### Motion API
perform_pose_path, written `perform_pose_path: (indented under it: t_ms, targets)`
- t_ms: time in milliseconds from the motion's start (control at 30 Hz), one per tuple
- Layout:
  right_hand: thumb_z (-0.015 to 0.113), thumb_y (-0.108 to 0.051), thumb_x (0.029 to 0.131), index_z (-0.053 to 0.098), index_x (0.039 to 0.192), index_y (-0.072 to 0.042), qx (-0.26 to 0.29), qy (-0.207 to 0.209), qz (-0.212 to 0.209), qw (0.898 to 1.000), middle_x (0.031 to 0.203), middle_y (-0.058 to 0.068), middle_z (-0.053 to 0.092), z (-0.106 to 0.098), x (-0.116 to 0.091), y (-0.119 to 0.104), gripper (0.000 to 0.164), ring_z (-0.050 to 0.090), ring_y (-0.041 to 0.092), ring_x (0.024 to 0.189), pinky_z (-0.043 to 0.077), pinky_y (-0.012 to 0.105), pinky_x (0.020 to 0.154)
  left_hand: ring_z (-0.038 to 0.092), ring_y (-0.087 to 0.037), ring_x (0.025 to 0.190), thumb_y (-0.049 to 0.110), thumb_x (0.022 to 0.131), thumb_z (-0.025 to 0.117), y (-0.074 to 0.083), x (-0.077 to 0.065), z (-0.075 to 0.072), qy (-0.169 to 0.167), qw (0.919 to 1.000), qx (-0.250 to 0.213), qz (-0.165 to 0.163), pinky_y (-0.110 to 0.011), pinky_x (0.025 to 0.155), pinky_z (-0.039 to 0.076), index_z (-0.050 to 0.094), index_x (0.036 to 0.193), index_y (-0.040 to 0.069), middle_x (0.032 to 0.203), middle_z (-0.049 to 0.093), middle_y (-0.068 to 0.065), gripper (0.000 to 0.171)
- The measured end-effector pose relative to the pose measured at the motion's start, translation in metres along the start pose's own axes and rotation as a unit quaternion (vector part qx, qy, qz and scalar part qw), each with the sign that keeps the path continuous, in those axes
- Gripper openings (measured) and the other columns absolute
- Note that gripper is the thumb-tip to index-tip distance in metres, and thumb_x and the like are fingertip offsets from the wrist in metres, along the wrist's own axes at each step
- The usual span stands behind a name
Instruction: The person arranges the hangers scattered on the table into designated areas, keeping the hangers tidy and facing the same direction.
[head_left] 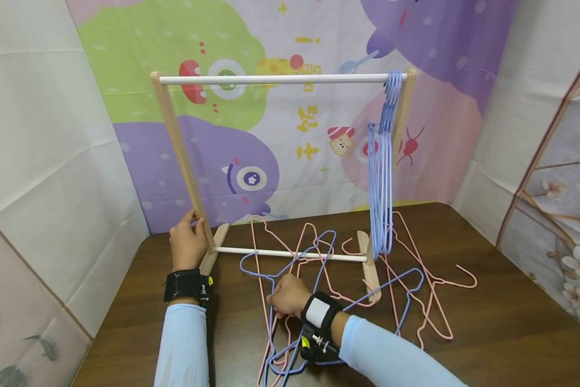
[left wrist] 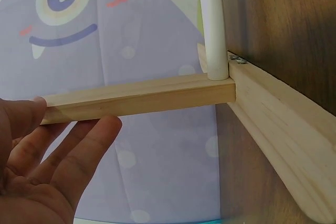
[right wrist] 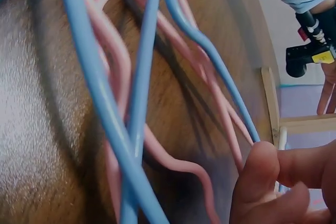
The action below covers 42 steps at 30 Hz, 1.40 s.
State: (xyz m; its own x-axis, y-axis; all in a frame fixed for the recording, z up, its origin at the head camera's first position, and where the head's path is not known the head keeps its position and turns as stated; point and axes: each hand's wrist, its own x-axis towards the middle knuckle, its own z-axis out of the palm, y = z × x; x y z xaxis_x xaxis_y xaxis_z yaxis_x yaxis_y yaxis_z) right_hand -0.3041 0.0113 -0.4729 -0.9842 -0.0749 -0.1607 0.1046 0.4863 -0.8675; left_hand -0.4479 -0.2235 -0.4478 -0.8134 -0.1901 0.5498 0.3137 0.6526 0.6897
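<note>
A garment rack of pale wood and white rods stands on the table. My left hand [head_left: 188,244] holds the lower part of its left wooden upright [head_left: 179,145], thumb on one side and fingers on the other in the left wrist view. At the front middle, my right hand [head_left: 290,296] pinches a blue hanger [right wrist: 231,85] between thumb and fingers. This hanger lies among a tangle of blue and pink hangers, and a pink hanger [right wrist: 170,161] runs close to the fingertips. Part of the held hanger is hidden behind the hand.
Several blue hangers [head_left: 381,188] hang bunched at the right end of the top rod [head_left: 280,79]. Pink hangers [head_left: 435,279] lie on the table [head_left: 502,301] at right, some around the rack's right foot [head_left: 373,287]. Behind the rack hangs a cartoon-printed cloth [head_left: 290,177].
</note>
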Motion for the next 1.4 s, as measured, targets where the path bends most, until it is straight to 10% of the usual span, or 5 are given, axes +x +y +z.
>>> perform_pose_path:
  t_ms: [533, 1400]
  targets:
    - [0.056, 0.000, 0.101, 0.056, 0.095, 0.003, 0.145, -0.030, -0.023, 0.989, 0.073, 0.011, 0.065, -0.026, -0.019, -0.024, 0.007, 0.060, 0.008, 0.050, 0.044, 0.017, 0.039, 0.072, -0.040, 0.102, 0.014, 0.104, 0.060, 0.003, 0.000, 0.000, -0.010, 0.9999, -0.006, -0.008, -0.057, 0.087, 0.057, 0.064, 0.136, 0.002, 0.128, 0.069, -0.019, 0.034]
    - [0.055, -0.011, 0.106, 0.059, 0.108, 0.003, 0.124, -0.021, -0.110, 0.986, 0.080, 0.006, 0.069, -0.091, -0.057, -0.080, 0.015, 0.061, 0.010, 0.058, 0.046, 0.023, 0.048, 0.071, -0.041, 0.106, 0.013, 0.105, 0.059, 0.005, -0.002, 0.000, -0.008, 0.9999, -0.008, -0.012, -0.057, 0.090, 0.056, 0.062, 0.138, 0.003, 0.128, 0.069, -0.019, 0.035]
